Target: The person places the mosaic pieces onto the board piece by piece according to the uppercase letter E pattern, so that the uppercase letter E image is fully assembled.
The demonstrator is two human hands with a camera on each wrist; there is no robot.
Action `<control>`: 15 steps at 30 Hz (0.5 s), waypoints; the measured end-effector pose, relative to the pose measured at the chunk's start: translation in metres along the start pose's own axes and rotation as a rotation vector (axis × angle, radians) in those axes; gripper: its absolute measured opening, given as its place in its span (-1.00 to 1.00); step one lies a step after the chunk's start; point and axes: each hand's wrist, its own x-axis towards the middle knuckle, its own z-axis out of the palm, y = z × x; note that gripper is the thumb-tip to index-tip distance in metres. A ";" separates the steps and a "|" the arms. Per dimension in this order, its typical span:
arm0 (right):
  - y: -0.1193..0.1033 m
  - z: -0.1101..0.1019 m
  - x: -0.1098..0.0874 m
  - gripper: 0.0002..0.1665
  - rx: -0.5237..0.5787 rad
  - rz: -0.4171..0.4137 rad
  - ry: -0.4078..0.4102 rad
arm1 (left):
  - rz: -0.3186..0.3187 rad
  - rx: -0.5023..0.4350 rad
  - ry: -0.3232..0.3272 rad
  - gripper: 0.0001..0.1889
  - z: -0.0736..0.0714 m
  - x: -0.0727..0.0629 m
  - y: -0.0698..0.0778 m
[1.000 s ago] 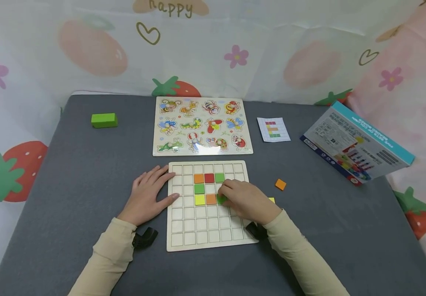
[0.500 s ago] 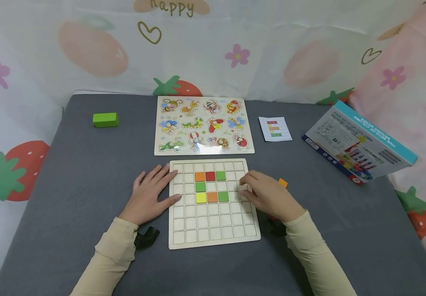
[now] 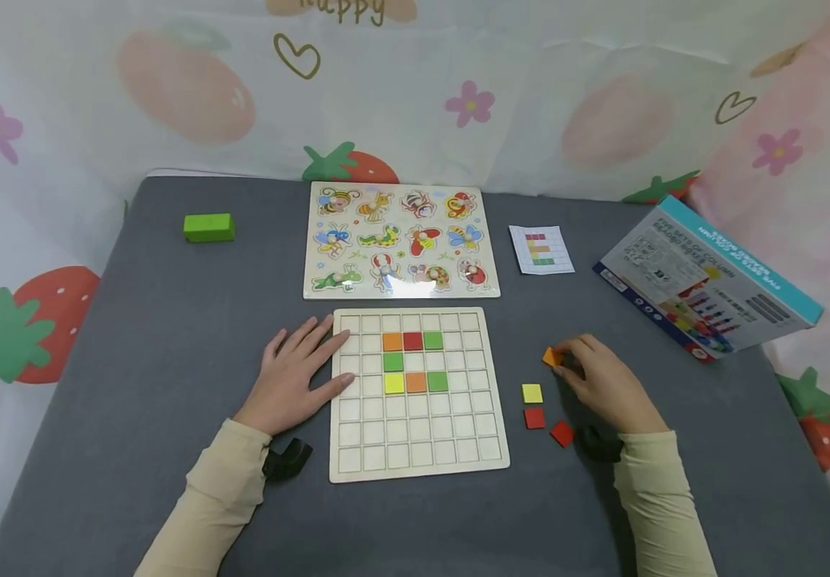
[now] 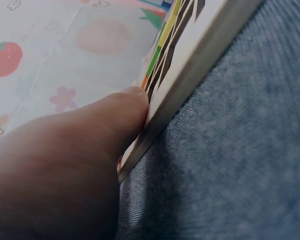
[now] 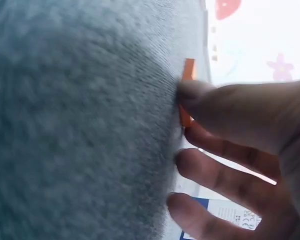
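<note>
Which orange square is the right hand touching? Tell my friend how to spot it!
Find the pale grid board on the gray table, then look to its right. Of the loose tiles, the orange tile is farthest back, behind a yellow tile and two red tiles. It's the only orange one off the board, and the right hand pinches it.

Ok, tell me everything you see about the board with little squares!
The grid board is pale and looks wooden, with rounded corners and raised lines between square cells. It lies flat on the gray tablecloth, in front of the insect puzzle. It holds three green tiles, two orange tiles, a red tile and a yellow tile. The left hand touches its left edge.
</note>
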 end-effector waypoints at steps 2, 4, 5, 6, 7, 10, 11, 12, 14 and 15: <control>0.000 0.001 0.001 -0.71 0.001 -0.006 0.005 | 0.004 0.002 0.003 -0.31 0.000 0.001 0.000; 0.001 0.002 0.002 -0.70 -0.001 -0.004 0.009 | 0.006 0.004 0.004 -0.31 0.001 0.001 0.000; 0.001 0.002 0.003 -0.70 -0.001 -0.001 0.009 | 0.007 0.002 0.006 -0.31 0.001 0.001 -0.001; 0.001 0.002 0.003 -0.70 -0.001 0.000 0.006 | 0.006 0.001 0.006 -0.31 0.001 0.001 -0.001; 0.002 0.002 0.003 -0.69 -0.001 0.003 0.004 | 0.006 0.000 0.008 -0.31 0.001 0.000 -0.001; 0.003 0.001 0.002 -0.70 -0.001 0.004 -0.004 | 0.006 -0.009 0.012 -0.32 0.001 0.000 0.000; 0.003 0.001 0.002 -0.70 -0.001 0.004 -0.007 | 0.006 -0.012 0.014 -0.32 0.000 0.000 0.000; 0.003 0.001 0.002 -0.71 0.001 0.002 -0.008 | 0.006 -0.013 0.015 -0.32 0.000 0.000 0.000; 0.001 0.001 0.002 -0.72 -0.002 0.003 -0.012 | 0.009 -0.017 0.018 -0.32 0.001 0.000 -0.001; 0.001 0.001 0.003 -0.72 -0.004 0.002 -0.014 | 0.011 -0.020 0.020 -0.32 0.001 0.000 -0.001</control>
